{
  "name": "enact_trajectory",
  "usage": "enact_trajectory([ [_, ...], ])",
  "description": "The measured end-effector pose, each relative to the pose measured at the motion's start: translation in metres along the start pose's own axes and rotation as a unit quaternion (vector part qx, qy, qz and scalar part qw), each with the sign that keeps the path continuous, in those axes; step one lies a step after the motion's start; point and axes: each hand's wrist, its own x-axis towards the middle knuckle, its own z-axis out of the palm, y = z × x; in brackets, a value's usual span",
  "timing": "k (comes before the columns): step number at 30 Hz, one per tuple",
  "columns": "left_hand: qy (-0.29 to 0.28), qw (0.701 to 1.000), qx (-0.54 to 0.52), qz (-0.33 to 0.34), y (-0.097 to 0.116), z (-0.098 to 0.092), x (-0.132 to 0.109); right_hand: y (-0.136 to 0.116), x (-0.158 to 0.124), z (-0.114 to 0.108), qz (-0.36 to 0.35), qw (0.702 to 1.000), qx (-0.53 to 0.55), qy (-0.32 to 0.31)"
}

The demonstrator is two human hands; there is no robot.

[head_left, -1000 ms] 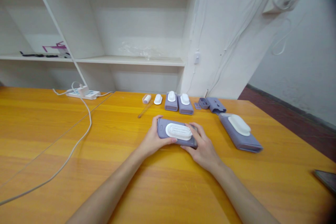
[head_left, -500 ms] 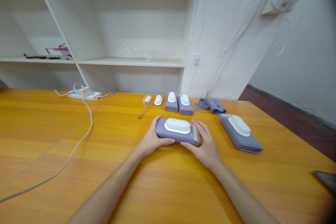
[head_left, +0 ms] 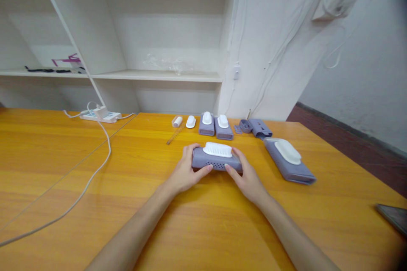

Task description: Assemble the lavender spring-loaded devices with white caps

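Note:
Between my two hands is a purple-grey plastic case [head_left: 203, 160] with a white brush [head_left: 218, 149] on its upper face, bristles showing. The case's long side, pierced with small holes, faces me. My left hand [head_left: 189, 169] wraps round the left end, thumb along the near side. Round the right end, my right hand [head_left: 246, 175] grips in the same way, its thumb also on the near side. A larger-looking purple-grey case [head_left: 294, 165] with a smooth white oval piece [head_left: 288, 151] on top lies to the right, apart from my hand.
Along the back of the wooden table [head_left: 95, 148] stand two similar cases [head_left: 206, 128], a white oval piece [head_left: 190, 122], a coil spring [head_left: 174, 134] and loose purple-grey parts [head_left: 260, 128]. A power strip [head_left: 111, 117] and cable lie left. A dark flat object [head_left: 392, 216] is at right.
The case in my hands has tilted, so its holed near side now shows and the brush is seen more from the side. Both hands still hold its ends.

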Motion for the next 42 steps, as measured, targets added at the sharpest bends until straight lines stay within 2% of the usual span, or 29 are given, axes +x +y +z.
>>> enact_trajectory([
  [7, 0.007, 0.999, 0.048, 0.022, -0.002, -0.015, 0.004, 0.001, 0.003, 0.002, -0.021, 0.998, -0.049, -0.024],
  [11, 0.062, 0.991, 0.116, 0.018, -0.007, -0.018, 0.007, -0.005, 0.001, 0.003, -0.04, 0.996, -0.066, -0.042],
  [14, 0.115, 0.969, 0.217, -0.018, -0.011, -0.019, 0.008, -0.005, -0.001, 0.004, -0.024, 0.994, -0.093, -0.045],
  [16, 0.129, 0.95, 0.28, -0.048, -0.012, -0.019, 0.007, -0.004, -0.002, 0.005, -0.017, 0.993, -0.109, -0.046],
  [23, 0.104, 0.907, 0.397, -0.094, -0.005, -0.003, 0.004, -0.002, -0.002, 0.006, -0.025, 0.99, -0.132, -0.048],
  [28, 0.063, 0.878, 0.463, -0.103, 0.002, 0.01, 0.0, -0.003, -0.002, 0.006, -0.03, 0.99, -0.132, -0.047],
  [35, 0.044, 0.852, 0.514, -0.089, 0.002, 0.016, 0.0, -0.002, -0.003, 0.008, -0.044, 0.987, -0.144, -0.048],
  [38, 0.039, 0.844, 0.529, -0.08, 0.002, 0.016, 0.0, 0.0, -0.001, 0.006, -0.067, 0.984, -0.165, -0.007],
  [42, 0.018, 0.837, 0.543, -0.062, 0.001, 0.016, 0.0, 0.007, 0.005, -0.003, -0.062, 0.961, -0.232, 0.14],
])
